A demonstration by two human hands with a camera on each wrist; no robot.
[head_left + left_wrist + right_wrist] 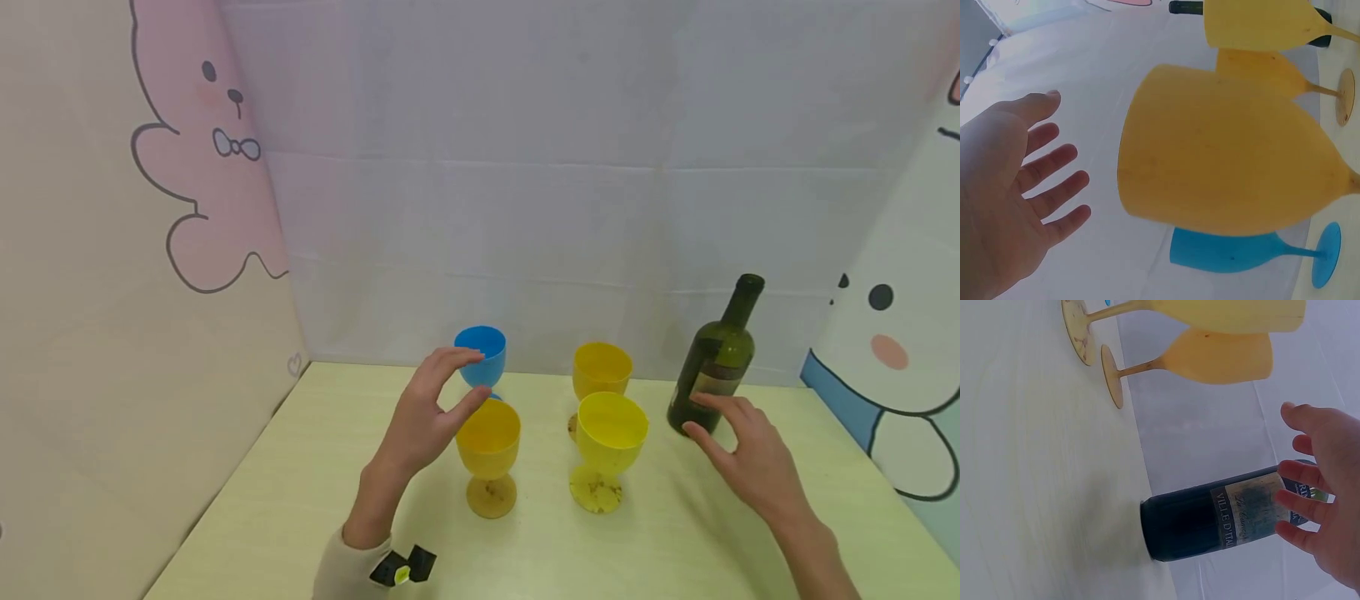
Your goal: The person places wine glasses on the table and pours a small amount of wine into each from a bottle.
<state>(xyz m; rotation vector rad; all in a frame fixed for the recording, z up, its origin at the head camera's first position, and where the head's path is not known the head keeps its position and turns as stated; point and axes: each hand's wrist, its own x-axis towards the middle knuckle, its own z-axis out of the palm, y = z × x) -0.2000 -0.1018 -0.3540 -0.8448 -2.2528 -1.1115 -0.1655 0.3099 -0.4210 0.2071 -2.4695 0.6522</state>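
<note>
My left hand (422, 421) hovers beside and above the front orange goblet (489, 442), its fingers bent loosely and holding nothing. Behind that goblet stands a blue goblet (487, 367), partly covered by my fingertips in the head view. My right hand (757, 462) is near a dark green wine bottle (712, 358), thumb and fingers apart, with nothing between them. In the right wrist view the fingers overlap the bottle's label (1250, 509). A bright yellow goblet (611, 433) stands between the hands, with another orange goblet (602, 368) partly hidden behind it. All the goblets and the bottle are upright.
The pale wooden table (262, 508) carries everything. At its back hangs a creased white cloth (480, 208). Side panels with cartoon drawings, a pink bear (210, 167) on the left and a white figure (892, 400) on the right, flank the table.
</note>
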